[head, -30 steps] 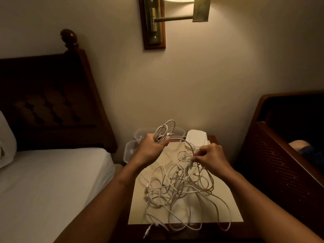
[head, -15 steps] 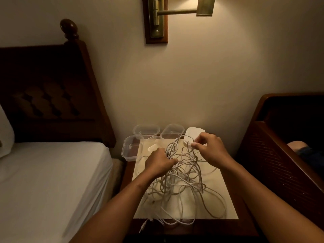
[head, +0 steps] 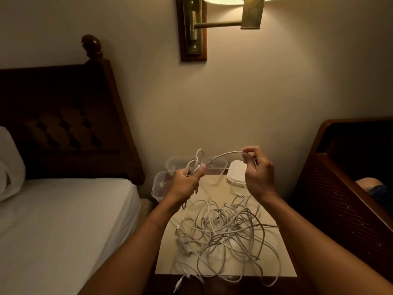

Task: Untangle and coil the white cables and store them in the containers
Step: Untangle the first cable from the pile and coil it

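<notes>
Left hand (head: pixel 185 184): up over table (head: pixel 223 289), fingers curled round few white loops. Right hand (head: pixel 258 173): up too, thumb and finger pinching white cable (head: pixel 223 155). Cable bends across from hand to hand. Under hands: big messy pile of white cables (head: pixel 225 231) on pale sheet (head: pixel 217 188). Clear containers (head: pixel 158 184) at back, behind left hand. White box (head: pixel 236 172) behind right hand. Bed (head: pixel 63 220) at left. Lamp (head: pixel 251 15) on wall above.

white cables (head: pixel 223 228), cream mat (head: pixel 274 252), clear containers (head: pixel 158 188)
</notes>
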`<action>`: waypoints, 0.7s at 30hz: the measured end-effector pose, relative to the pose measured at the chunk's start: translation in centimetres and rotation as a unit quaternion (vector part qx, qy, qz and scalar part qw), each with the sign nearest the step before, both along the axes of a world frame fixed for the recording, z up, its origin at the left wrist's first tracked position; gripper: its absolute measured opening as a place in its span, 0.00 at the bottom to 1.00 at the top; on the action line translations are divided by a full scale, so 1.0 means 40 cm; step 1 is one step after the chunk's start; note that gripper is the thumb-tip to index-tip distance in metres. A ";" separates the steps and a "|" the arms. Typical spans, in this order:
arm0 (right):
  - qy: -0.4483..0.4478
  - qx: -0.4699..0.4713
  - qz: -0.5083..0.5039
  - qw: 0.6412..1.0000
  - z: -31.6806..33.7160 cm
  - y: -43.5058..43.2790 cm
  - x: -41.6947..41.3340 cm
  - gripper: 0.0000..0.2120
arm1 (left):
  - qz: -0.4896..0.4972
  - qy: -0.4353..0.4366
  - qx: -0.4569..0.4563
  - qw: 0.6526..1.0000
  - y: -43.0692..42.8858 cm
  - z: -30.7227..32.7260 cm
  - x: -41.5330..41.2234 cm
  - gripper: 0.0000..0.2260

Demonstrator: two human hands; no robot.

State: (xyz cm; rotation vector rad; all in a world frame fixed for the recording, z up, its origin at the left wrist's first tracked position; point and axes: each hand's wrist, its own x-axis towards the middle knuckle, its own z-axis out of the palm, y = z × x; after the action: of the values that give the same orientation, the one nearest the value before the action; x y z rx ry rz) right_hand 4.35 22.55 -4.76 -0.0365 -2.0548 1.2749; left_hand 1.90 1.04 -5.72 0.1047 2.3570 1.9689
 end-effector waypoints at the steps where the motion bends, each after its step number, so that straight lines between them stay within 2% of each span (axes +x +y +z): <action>1: -0.008 -0.036 0.012 0.999 0.012 -0.012 0.009 0.03 | -0.006 -0.014 0.030 0.999 -0.012 0.010 -0.003 0.19; 4: -0.055 -0.087 0.095 0.990 0.028 -0.043 0.058 0.03 | -0.033 -0.051 0.122 0.991 -0.053 0.033 -0.002 0.23; 6: -0.096 -0.066 0.143 0.983 0.016 -0.061 0.107 0.03 | -0.043 -0.062 0.192 0.979 -0.080 0.051 0.006 0.28; 9: -0.157 -0.015 0.219 0.963 -0.007 -0.084 0.193 0.03 | -0.058 -0.057 0.245 0.966 -0.135 0.081 0.028 0.29; 12: -0.165 0.053 0.217 0.961 -0.007 -0.104 0.262 0.05 | -0.109 -0.065 0.212 0.969 -0.190 0.112 0.075 0.26; 15: -0.130 0.057 0.131 0.981 0.028 -0.110 0.293 0.15 | -0.174 -0.031 0.117 0.977 -0.216 0.138 0.134 0.24; 17: -0.113 0.155 0.081 0.978 0.043 -0.105 0.294 0.20 | -0.210 -0.015 0.084 0.974 -0.224 0.151 0.165 0.22; 19: -0.095 0.253 0.046 0.962 0.056 -0.109 0.292 0.18 | -0.225 -0.005 0.064 0.972 -0.230 0.166 0.189 0.21; 20: -0.076 0.248 0.050 0.965 0.060 -0.114 0.291 0.16 | -0.230 -0.002 0.049 0.972 -0.230 0.172 0.198 0.23; 21: -0.054 0.197 0.080 0.976 0.065 -0.120 0.293 0.12 | -0.239 -0.002 0.033 0.970 -0.227 0.177 0.205 0.24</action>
State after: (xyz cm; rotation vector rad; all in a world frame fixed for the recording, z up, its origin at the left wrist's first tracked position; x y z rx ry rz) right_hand 16.07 17.74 -2.15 0.2513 -2.4124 0.9510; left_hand 10.12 -8.05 1.37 0.6087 2.0113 1.7975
